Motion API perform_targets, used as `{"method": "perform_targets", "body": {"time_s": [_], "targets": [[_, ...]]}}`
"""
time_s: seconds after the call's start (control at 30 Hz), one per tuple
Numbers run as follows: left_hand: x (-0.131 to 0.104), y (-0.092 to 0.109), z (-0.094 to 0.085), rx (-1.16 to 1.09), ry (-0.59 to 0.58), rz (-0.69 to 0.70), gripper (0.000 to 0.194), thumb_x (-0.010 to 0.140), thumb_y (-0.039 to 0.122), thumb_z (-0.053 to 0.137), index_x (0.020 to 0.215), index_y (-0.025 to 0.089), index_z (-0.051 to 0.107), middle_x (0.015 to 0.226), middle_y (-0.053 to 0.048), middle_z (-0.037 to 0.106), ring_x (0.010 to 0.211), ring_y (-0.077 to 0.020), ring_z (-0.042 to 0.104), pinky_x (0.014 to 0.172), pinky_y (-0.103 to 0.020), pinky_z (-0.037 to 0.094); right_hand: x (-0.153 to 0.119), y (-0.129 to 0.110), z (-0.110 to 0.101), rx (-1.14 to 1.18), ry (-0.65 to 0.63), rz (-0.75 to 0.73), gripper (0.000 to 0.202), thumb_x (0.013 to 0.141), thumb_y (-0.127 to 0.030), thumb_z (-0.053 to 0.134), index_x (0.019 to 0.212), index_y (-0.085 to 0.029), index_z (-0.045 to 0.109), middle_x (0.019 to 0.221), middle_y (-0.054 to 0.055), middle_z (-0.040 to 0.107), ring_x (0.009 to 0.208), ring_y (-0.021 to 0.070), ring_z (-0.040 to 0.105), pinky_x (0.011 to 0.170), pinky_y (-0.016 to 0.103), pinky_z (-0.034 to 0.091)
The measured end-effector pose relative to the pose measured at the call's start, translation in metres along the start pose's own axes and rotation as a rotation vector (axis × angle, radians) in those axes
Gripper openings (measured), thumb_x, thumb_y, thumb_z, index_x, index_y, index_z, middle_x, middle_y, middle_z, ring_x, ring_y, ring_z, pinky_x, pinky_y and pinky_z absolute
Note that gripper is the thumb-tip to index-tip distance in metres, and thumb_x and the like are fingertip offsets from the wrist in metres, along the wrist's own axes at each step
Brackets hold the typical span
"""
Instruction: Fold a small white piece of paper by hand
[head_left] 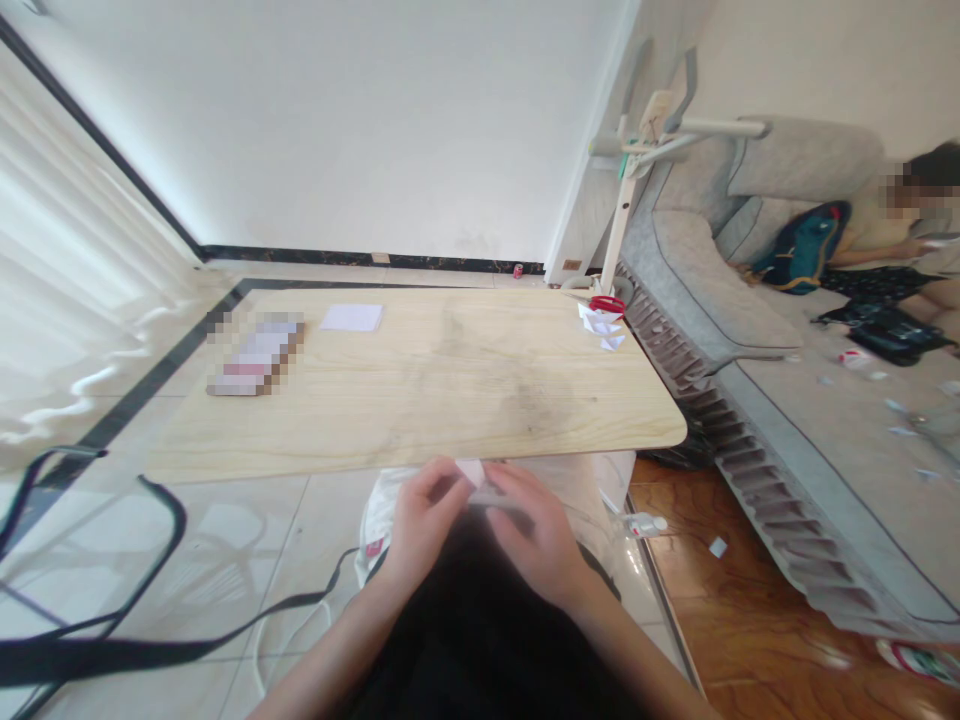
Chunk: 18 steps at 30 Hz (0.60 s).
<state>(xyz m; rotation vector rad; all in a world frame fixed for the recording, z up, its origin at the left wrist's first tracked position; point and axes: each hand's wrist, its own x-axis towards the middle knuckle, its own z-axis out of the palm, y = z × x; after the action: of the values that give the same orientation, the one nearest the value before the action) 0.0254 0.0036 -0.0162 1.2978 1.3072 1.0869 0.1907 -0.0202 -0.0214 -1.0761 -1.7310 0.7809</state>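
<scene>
Just past the near edge of the table, a small piece of folded white paper (471, 471) is held up in front of my body. My left hand (429, 510) is closed, pinching its left side between thumb and fingers. On the other side, my right hand (536, 525) has its fingers stretched out, the fingertips touching the paper's right edge and the thumb apart below. At the table's far right corner lie several folded white paper pieces (600, 322) with red-handled scissors (606, 304). A stack of white paper sheets (352, 317) sits toward the far left.
A blurred-out phone-like object (259, 355) lies on the left of the wooden table (420, 400). To the right stand a grey sofa (750, 290) with a seated person (885, 235), and white exercise equipment (622, 220). A clear bottle (646, 525) lies on the floor; a black strap (285, 605) hangs left.
</scene>
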Motion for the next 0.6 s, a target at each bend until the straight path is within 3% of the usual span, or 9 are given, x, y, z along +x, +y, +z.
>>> {"method": "perform_targets", "body": {"time_s": [0.1, 0.27, 0.47, 0.6], "targets": [[0.002, -0.004, -0.001, 0.106, 0.0, 0.091, 0.01, 0.084, 0.024, 0.062, 0.078, 0.018, 0.067, 0.075, -0.001, 0.064, 0.071, -0.0147, 0.058, 0.065, -0.024, 0.044, 0.005, 0.0, -0.001, 0.038, -0.012, 0.048, 0.047, 0.087, -0.014, 0.058, 0.133, -0.023, 0.057, 0.128, 0.01, 0.064, 0.116, 0.0258, 0.061, 0.102, 0.045, 0.049], [0.009, -0.004, -0.003, 0.255, 0.055, 0.203, 0.008, 0.086, 0.022, 0.063, 0.081, 0.019, 0.069, 0.077, -0.001, 0.063, 0.071, -0.0142, 0.058, 0.065, -0.024, 0.045, 0.018, 0.0, -0.001, 0.129, -0.068, 0.075, 0.05, 0.087, -0.014, 0.058, 0.136, -0.024, 0.054, 0.131, 0.01, 0.063, 0.121, 0.0251, 0.058, 0.105, 0.044, 0.047], [0.027, 0.01, -0.003, 0.263, 0.045, 0.182, 0.011, 0.086, 0.023, 0.063, 0.078, 0.019, 0.068, 0.073, 0.0, 0.062, 0.066, -0.0134, 0.058, 0.06, -0.023, 0.045, 0.029, 0.002, -0.005, 0.127, -0.057, 0.054, 0.056, 0.087, -0.012, 0.056, 0.141, -0.024, 0.049, 0.138, 0.01, 0.058, 0.126, 0.0245, 0.055, 0.108, 0.043, 0.045], [0.036, 0.019, -0.003, 0.291, 0.026, 0.3, 0.013, 0.086, 0.024, 0.063, 0.076, 0.018, 0.068, 0.072, 0.0, 0.061, 0.065, -0.0132, 0.057, 0.06, -0.023, 0.045, 0.033, -0.002, -0.007, 0.103, -0.051, 0.057, 0.058, 0.088, -0.014, 0.055, 0.145, -0.023, 0.043, 0.138, 0.011, 0.057, 0.119, 0.0236, 0.059, 0.104, 0.041, 0.049]]}}
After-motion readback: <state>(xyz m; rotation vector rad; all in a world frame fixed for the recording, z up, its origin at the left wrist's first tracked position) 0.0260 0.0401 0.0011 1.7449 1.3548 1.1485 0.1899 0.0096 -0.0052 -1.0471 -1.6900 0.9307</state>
